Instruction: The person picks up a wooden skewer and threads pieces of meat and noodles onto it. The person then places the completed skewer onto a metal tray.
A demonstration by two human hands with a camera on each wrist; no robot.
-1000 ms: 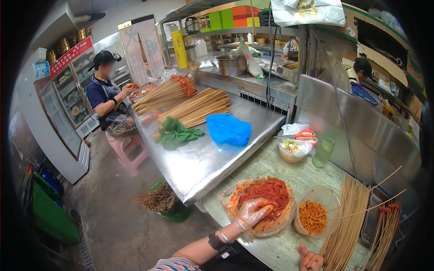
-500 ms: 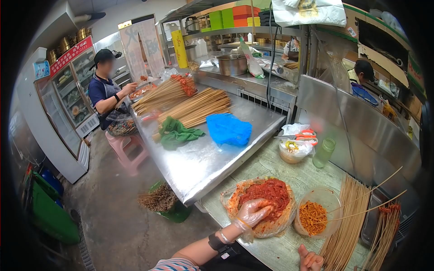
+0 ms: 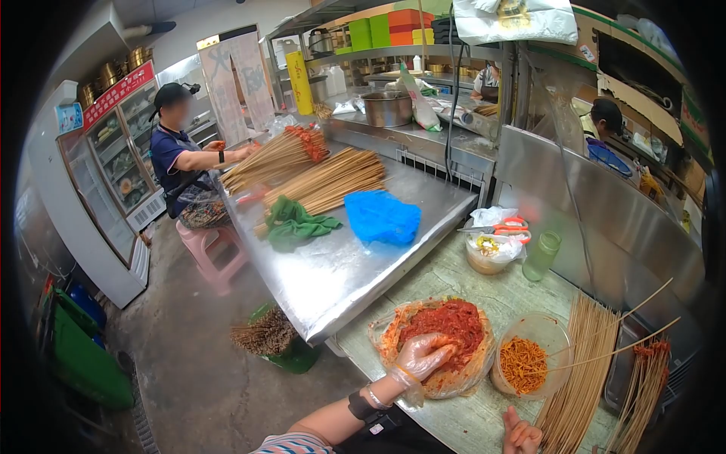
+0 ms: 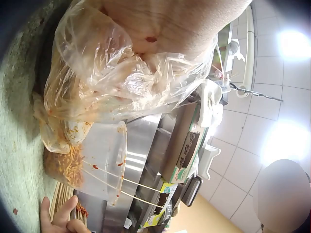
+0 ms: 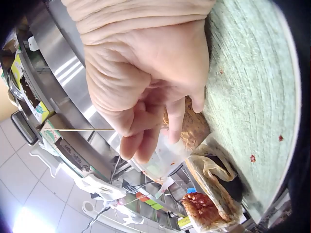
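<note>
My left hand (image 3: 425, 356), in a clear plastic glove, rests on red minced-looking food (image 3: 446, 321) in an open plastic bag (image 3: 386, 324); its fingertips are partly out of sight. In the left wrist view the loose glove (image 4: 131, 82) hides most of that hand. My bare right hand (image 3: 520, 434) hovers near the table's front edge, below a clear tub (image 3: 556, 331) of orange shreds (image 3: 522, 365). Its fingers hang loosely bent with nothing between them, as the right wrist view also shows the hand (image 5: 146, 92). Two thin sticks (image 3: 643, 344) lean out of the tub.
Bare skewers (image 3: 578, 371) lie right of the tub, beside red-tipped skewers (image 3: 639, 393) on a dark tray. Behind stand a bowl with scissors (image 3: 499, 228) and a green glass (image 3: 541, 257). A blue bag (image 3: 382, 217) lies on the steel table (image 3: 302, 291). Another person (image 3: 181, 159) sits at left.
The seated person has lowered and stretched an arm toward the skewers on the steel table. My right hand has shifted very slightly; my left hand has stayed where it was.
</note>
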